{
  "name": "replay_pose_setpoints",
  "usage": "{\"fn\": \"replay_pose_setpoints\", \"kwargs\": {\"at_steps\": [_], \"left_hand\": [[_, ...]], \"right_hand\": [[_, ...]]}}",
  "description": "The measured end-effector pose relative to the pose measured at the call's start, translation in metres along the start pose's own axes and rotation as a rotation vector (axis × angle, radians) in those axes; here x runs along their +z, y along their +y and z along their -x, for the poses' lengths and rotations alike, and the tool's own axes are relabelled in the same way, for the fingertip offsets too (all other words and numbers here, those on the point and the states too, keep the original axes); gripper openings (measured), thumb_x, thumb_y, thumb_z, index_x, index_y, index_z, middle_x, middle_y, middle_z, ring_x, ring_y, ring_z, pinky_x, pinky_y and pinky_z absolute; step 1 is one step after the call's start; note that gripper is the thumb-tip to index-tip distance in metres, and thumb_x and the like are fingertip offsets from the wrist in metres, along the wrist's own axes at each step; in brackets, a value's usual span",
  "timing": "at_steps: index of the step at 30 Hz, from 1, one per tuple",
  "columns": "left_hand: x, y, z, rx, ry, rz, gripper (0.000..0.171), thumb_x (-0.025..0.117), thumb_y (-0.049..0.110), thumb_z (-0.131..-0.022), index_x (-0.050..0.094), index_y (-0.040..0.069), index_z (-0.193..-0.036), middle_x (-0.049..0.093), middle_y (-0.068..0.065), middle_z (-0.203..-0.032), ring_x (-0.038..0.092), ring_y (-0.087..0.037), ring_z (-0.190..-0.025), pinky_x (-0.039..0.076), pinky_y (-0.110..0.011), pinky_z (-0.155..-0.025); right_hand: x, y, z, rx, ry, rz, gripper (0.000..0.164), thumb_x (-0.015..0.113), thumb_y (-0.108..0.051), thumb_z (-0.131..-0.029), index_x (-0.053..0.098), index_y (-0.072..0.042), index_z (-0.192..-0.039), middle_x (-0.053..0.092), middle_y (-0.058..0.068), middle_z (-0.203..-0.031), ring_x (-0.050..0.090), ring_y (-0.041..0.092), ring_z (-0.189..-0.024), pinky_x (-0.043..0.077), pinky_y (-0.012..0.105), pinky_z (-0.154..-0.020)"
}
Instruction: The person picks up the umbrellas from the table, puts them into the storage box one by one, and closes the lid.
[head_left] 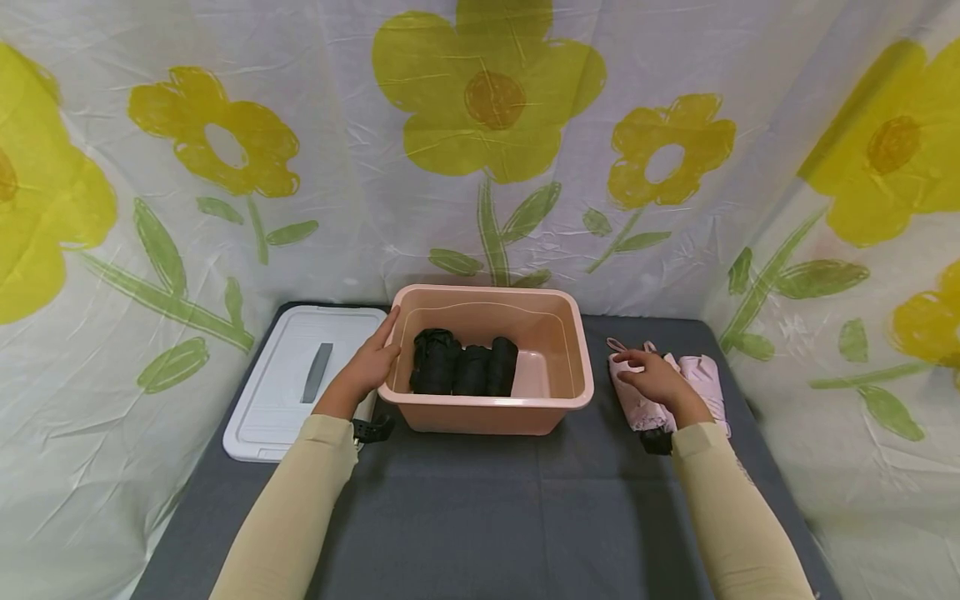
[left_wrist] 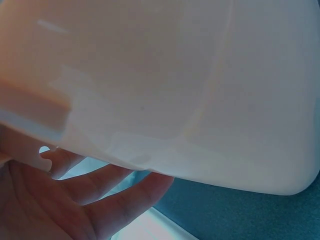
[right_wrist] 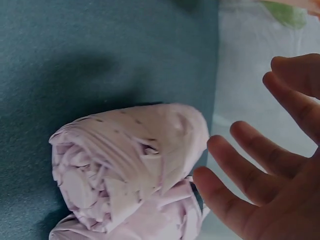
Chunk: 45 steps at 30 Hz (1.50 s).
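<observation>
My left hand rests along the left rim of a peach plastic tub. In the left wrist view its fingers lie fairly straight against the tub's edge. Several black fabric rolls stand side by side in the tub's left part. Over on the right, my right hand hovers above light pink fabric rolls, fingers spread and holding nothing. The right wrist view shows a pink roll tightly wound, with the fingertips close to its end.
A white lid with a grey handle lies left of the tub on the dark grey table. Beneath the right wrist is a small black thing. A flower-printed curtain hangs behind and at both sides.
</observation>
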<state>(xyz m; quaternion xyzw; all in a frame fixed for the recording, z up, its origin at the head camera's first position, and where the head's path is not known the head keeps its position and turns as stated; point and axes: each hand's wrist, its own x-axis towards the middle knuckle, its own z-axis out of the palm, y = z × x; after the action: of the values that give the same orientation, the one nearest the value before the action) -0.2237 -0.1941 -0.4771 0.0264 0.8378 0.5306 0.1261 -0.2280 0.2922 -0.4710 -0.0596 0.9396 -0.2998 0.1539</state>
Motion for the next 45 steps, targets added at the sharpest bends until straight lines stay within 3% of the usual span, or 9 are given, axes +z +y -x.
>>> {"fn": "replay_pose_setpoints", "kwargs": {"at_steps": [4, 10, 15, 20, 28, 31, 38, 42, 45], "left_hand": [[-0.001, 0.005, 0.003, -0.017, -0.005, 0.005, 0.065, 0.03, 0.013, -0.102, -0.001, 0.034, -0.156, 0.003, -0.013, -0.164, 0.007, -0.038, -0.149, 0.012, -0.059, -0.118], [-0.004, 0.028, 0.018, -0.015, -0.016, 0.016, 0.064, 0.029, 0.008, -0.102, 0.001, 0.021, -0.158, 0.003, -0.018, -0.163, 0.007, -0.04, -0.149, 0.011, -0.059, -0.118], [-0.004, 0.039, 0.028, -0.003, -0.014, 0.003, 0.063, 0.029, 0.008, -0.102, 0.002, 0.018, -0.158, 0.004, -0.019, -0.162, 0.007, -0.04, -0.149, 0.012, -0.058, -0.118], [-0.004, 0.034, 0.024, -0.007, -0.02, 0.022, 0.064, 0.029, 0.007, -0.101, 0.001, 0.019, -0.158, 0.004, -0.02, -0.162, 0.007, -0.042, -0.148, 0.012, -0.06, -0.117], [-0.003, 0.002, 0.004, -0.011, -0.009, 0.024, 0.065, 0.03, 0.012, -0.103, 0.0, 0.033, -0.156, 0.002, -0.012, -0.164, 0.007, -0.037, -0.15, 0.013, -0.059, -0.118], [-0.003, 0.008, 0.006, -0.01, -0.013, 0.036, 0.065, 0.03, 0.011, -0.103, 0.0, 0.029, -0.157, 0.002, -0.014, -0.164, 0.007, -0.039, -0.149, 0.013, -0.06, -0.117], [-0.005, 0.04, 0.026, -0.017, -0.02, 0.038, 0.063, 0.03, 0.008, -0.102, 0.002, 0.02, -0.158, 0.004, -0.018, -0.163, 0.01, -0.041, -0.148, 0.016, -0.059, -0.117], [-0.003, 0.027, 0.016, -0.01, -0.011, 0.045, 0.064, 0.03, 0.01, -0.102, 0.002, 0.026, -0.158, 0.004, -0.015, -0.163, 0.011, -0.04, -0.148, 0.016, -0.059, -0.117], [-0.001, 0.011, 0.005, 0.005, 0.003, 0.04, 0.065, 0.03, 0.011, -0.102, 0.002, 0.031, -0.157, 0.005, -0.013, -0.164, 0.012, -0.038, -0.149, 0.017, -0.058, -0.117]], "right_hand": [[0.003, 0.003, 0.001, 0.028, -0.004, 0.032, 0.045, 0.052, -0.02, -0.096, 0.051, -0.002, -0.136, 0.045, 0.034, -0.139, 0.044, 0.053, -0.126, 0.041, 0.063, -0.099], [0.007, 0.005, -0.001, 0.07, -0.008, 0.056, 0.046, 0.055, -0.021, -0.094, 0.051, -0.002, -0.136, 0.047, 0.032, -0.139, 0.045, 0.052, -0.126, 0.04, 0.063, -0.099], [0.011, 0.008, -0.004, 0.088, -0.025, 0.094, 0.048, 0.055, -0.023, -0.094, 0.05, -0.001, -0.136, 0.047, 0.033, -0.138, 0.046, 0.051, -0.124, 0.04, 0.064, -0.098], [0.016, 0.013, -0.008, 0.092, -0.037, 0.133, 0.049, 0.054, -0.023, -0.094, 0.049, 0.0, -0.137, 0.048, 0.034, -0.136, 0.048, 0.051, -0.123, 0.041, 0.062, -0.098], [0.022, 0.016, -0.015, 0.139, -0.05, 0.164, 0.052, 0.054, -0.019, -0.09, 0.047, 0.0, -0.138, 0.05, 0.034, -0.135, 0.051, 0.048, -0.119, 0.044, 0.06, -0.096], [0.024, 0.016, -0.018, 0.12, -0.045, 0.201, 0.053, 0.054, -0.015, -0.088, 0.047, 0.002, -0.138, 0.053, 0.034, -0.131, 0.052, 0.049, -0.118, 0.044, 0.059, -0.096], [0.03, 0.014, -0.023, 0.022, -0.084, 0.364, 0.053, 0.064, -0.011, -0.082, 0.054, 0.002, -0.133, 0.066, 0.029, -0.111, 0.052, 0.054, -0.116, 0.044, 0.061, -0.095], [0.034, 0.017, -0.027, 0.041, -0.104, 0.438, 0.053, 0.067, -0.012, -0.08, 0.057, 0.0, -0.131, 0.064, 0.032, -0.112, 0.047, 0.057, -0.117, 0.044, 0.061, -0.094], [0.038, 0.022, -0.03, 0.104, -0.114, 0.443, 0.056, 0.068, -0.013, -0.08, 0.055, -0.003, -0.133, 0.05, 0.042, -0.123, 0.046, 0.057, -0.116, 0.044, 0.063, -0.093]]}}
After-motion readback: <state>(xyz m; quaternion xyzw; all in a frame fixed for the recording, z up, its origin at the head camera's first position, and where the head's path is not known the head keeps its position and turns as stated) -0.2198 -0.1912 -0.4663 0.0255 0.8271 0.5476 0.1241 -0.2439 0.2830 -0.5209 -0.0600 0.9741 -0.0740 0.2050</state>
